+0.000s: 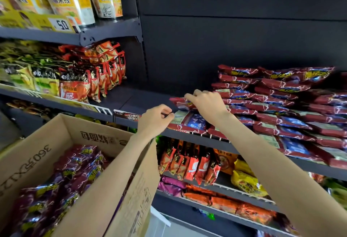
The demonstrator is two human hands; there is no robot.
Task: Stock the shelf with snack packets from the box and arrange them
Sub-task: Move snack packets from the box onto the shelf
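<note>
Snack packets [56, 184] fill the cardboard box [135, 195] nearest me at lower left, purple-red wrappers blurred so I cannot read their print, and the box's near end runs out of view. More of the same dark red packets lie stacked flat on the shelf [210, 139] to the right, the stacks cut off at the right edge. My left hand [155, 117] reaches across the box's far corner with its fingers curled, fingertips pinched at the edge of a front-row packet [191, 121]; how firm the hold is I cannot tell. Just beyond, my right hand [205, 102] has its fingers bent down over a red packet [181, 102], gripping it above the front row. Farther left, noodle bags [75, 81] stand in rows and a yellow price tag [61, 25] hangs on the shelf above, under blurred tubs. Dark back panels [234, 30] close off the shelving.
</note>
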